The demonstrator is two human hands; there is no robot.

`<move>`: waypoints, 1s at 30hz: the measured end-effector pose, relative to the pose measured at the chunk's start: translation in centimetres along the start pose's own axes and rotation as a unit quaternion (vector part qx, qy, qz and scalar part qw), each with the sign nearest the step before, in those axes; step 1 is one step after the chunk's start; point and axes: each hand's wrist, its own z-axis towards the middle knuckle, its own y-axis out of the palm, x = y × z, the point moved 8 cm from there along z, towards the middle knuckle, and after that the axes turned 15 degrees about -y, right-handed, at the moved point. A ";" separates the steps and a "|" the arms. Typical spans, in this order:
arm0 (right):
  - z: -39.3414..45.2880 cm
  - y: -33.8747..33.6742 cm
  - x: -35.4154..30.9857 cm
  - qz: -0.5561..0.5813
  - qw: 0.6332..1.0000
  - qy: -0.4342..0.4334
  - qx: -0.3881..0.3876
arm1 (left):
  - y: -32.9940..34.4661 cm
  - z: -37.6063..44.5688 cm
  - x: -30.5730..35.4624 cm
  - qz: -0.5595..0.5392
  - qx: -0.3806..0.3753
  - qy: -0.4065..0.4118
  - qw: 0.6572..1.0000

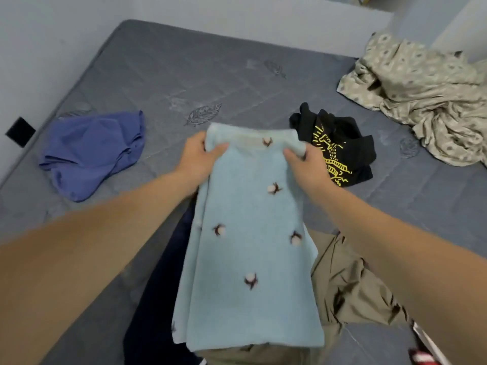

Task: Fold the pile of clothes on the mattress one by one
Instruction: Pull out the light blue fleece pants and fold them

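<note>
A light blue garment [247,248] with small white cotton-flower prints lies folded lengthwise in front of me on the grey mattress [184,75]. My left hand [200,156] grips its far left corner, thumb on top. My right hand [305,162] pinches the far right corner. Under it lie a dark navy garment [158,293] on the left and a khaki garment [350,285] on the right. A black shirt with a yellow print [340,151] sits crumpled just beyond my right hand. A blue garment [92,151] lies crumpled at the left.
A beige patterned sheet [427,96] is heaped at the far right. Grey walls run along the mattress's left and far sides, with a black wall plate [19,131] low on the left. A red and white object [424,356] shows at the bottom right.
</note>
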 end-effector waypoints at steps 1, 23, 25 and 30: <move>2.3 0.1 0.4 -0.020 1.000 0.001 0.004 | 0.1 2.3 1.2 0.027 0.029 0.011 0.999; -27.6 3.2 3.7 -0.174 0.916 -0.217 -0.288 | 3.2 -24.3 -17.6 0.502 -0.039 0.146 0.851; -29.3 2.8 4.4 -0.182 0.908 -0.230 -0.300 | 2.8 -25.6 -19.0 0.524 -0.044 0.142 0.839; -28.9 2.6 5.6 -0.217 0.897 -0.259 -0.287 | 2.1 -24.8 -19.5 0.554 -0.028 0.151 0.818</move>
